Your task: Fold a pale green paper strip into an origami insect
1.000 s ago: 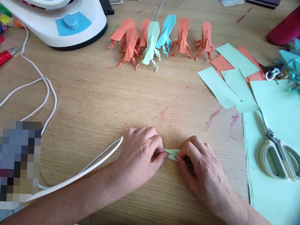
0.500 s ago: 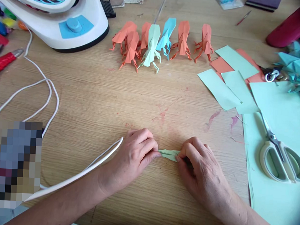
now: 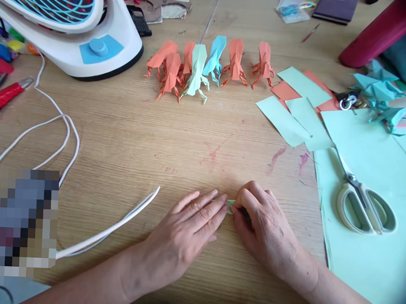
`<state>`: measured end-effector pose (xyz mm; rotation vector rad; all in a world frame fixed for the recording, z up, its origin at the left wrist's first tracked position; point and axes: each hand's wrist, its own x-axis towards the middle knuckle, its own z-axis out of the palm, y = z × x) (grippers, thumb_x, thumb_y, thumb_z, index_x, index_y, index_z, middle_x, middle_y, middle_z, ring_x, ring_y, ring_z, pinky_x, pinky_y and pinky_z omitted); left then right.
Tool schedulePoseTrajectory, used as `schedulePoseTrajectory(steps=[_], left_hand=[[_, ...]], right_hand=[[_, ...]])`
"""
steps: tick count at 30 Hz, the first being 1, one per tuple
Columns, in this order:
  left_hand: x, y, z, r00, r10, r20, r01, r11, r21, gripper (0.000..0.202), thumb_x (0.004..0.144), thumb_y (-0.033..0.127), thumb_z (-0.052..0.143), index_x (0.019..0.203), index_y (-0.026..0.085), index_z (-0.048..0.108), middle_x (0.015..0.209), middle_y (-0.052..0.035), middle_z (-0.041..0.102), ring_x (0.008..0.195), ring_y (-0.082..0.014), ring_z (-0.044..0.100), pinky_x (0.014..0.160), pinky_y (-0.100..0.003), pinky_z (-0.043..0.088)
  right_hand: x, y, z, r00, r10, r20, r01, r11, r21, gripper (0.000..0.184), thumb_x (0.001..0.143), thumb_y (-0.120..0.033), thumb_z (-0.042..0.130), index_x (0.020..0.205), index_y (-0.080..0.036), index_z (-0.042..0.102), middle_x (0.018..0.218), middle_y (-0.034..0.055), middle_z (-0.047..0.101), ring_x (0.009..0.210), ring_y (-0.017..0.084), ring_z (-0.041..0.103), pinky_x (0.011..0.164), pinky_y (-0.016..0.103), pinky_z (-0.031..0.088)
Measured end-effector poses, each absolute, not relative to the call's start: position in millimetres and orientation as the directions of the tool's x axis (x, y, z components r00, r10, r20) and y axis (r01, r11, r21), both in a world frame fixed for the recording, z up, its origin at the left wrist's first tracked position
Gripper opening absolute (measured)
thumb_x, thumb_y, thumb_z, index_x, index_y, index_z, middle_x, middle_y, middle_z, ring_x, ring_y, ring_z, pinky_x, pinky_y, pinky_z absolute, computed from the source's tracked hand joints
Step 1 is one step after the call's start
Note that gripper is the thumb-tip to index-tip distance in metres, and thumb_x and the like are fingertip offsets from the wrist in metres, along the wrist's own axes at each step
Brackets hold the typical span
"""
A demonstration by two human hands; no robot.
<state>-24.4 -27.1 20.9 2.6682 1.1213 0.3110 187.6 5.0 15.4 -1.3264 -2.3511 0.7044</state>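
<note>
A small folded piece of light green paper point(image 3: 230, 205) lies on the wooden table point(image 3: 129, 135) near its front edge, mostly hidden between my two hands. My left hand point(image 3: 189, 230) lies flat on it with the fingers stretched out and pressed down. My right hand point(image 3: 265, 226) is curled, its fingertips pinching the paper's right end. Only a small corner of the green paper shows between the fingers.
A row of folded paper insects point(image 3: 200, 64), orange, green and blue, stands at the back. Green and orange paper strips point(image 3: 292, 113) and large green sheets point(image 3: 366, 177) with scissors point(image 3: 362, 203) lie at right. A white fan base point(image 3: 93, 44) and white cable point(image 3: 65, 132) are at left.
My left hand went from a pinch on the paper's left end to lying flat over it. Less of the green paper shows. The view shifted slightly.
</note>
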Motion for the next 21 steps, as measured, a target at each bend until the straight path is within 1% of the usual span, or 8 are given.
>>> schedulePoseTrajectory(steps=[2,4,7,9,11,13,17,21], left_hand=[[-26,-35,15,0.700,0.712,0.055,0.683,-0.690,0.239,0.047,0.104,0.026,0.041,0.149,0.010,0.039,0.157,-0.0105,0.041,0.148,-0.0235,0.032,0.124,-0.043,0.012],[-26,-39,12,0.702,0.712,0.015,0.693,-0.688,0.213,0.055,0.104,0.036,0.040,0.151,0.009,0.034,0.161,-0.0115,0.034,0.151,-0.0248,0.025,0.125,-0.047,0.003],[-26,-40,11,0.703,0.711,-0.022,0.701,-0.687,0.192,0.066,0.102,0.049,0.039,0.154,0.009,0.028,0.164,-0.0118,0.026,0.153,-0.0254,0.017,0.124,-0.050,-0.005],[-27,-40,12,0.699,0.715,-0.033,0.707,-0.683,0.181,0.072,0.101,0.055,0.038,0.156,0.011,0.026,0.165,-0.0111,0.023,0.154,-0.0254,0.015,0.124,-0.051,-0.004],[-27,-40,12,0.695,0.718,-0.034,0.711,-0.680,0.177,0.074,0.099,0.059,0.037,0.157,0.015,0.025,0.165,-0.0098,0.023,0.154,-0.0254,0.016,0.124,-0.052,-0.001],[-27,-40,12,0.691,0.722,-0.036,0.715,-0.676,0.178,0.074,0.099,0.060,0.036,0.157,0.017,0.025,0.165,-0.0087,0.023,0.153,-0.0255,0.018,0.124,-0.052,0.003],[-26,-40,12,0.680,0.732,-0.048,0.726,-0.663,0.183,0.072,0.098,0.060,0.037,0.157,0.019,0.026,0.165,-0.0068,0.025,0.152,-0.0261,0.020,0.124,-0.052,0.010],[-25,-40,13,0.673,0.737,-0.062,0.733,-0.655,0.184,0.074,0.097,0.062,0.039,0.157,0.021,0.027,0.165,-0.0058,0.025,0.152,-0.0265,0.021,0.123,-0.053,0.013]], right_hand=[[188,5,15,-0.501,0.864,0.057,0.695,0.441,-0.568,0.016,0.092,-0.009,0.045,0.080,-0.020,0.045,0.085,0.0037,0.050,0.076,0.019,0.048,0.069,0.034,0.037],[188,5,15,-0.500,0.864,0.054,0.694,0.437,-0.573,0.016,0.092,-0.009,0.045,0.080,-0.020,0.046,0.085,0.0038,0.050,0.076,0.019,0.048,0.070,0.034,0.037],[187,5,16,-0.500,0.865,0.047,0.689,0.430,-0.584,0.017,0.092,-0.008,0.044,0.081,-0.020,0.046,0.085,0.0040,0.050,0.076,0.019,0.047,0.071,0.035,0.039],[188,6,17,-0.500,0.865,0.049,0.687,0.430,-0.586,0.017,0.093,-0.008,0.044,0.080,-0.020,0.046,0.085,0.0038,0.050,0.076,0.019,0.047,0.071,0.035,0.039],[190,7,19,-0.507,0.861,0.051,0.676,0.433,-0.596,0.017,0.093,-0.009,0.045,0.080,-0.020,0.046,0.084,0.0035,0.051,0.076,0.018,0.047,0.071,0.035,0.041],[194,9,23,-0.529,0.848,0.033,0.645,0.427,-0.634,0.017,0.094,-0.008,0.046,0.082,-0.020,0.048,0.085,0.0035,0.053,0.078,0.018,0.050,0.071,0.034,0.043],[204,9,29,-0.528,0.848,-0.037,0.570,0.322,-0.756,0.015,0.095,-0.008,0.048,0.088,-0.020,0.053,0.095,0.0052,0.057,0.081,0.016,0.056,0.073,0.031,0.050],[208,7,30,-0.503,0.863,-0.051,0.547,0.272,-0.792,0.013,0.092,-0.008,0.053,0.089,-0.021,0.054,0.100,0.0058,0.058,0.083,0.015,0.059,0.070,0.028,0.052]])
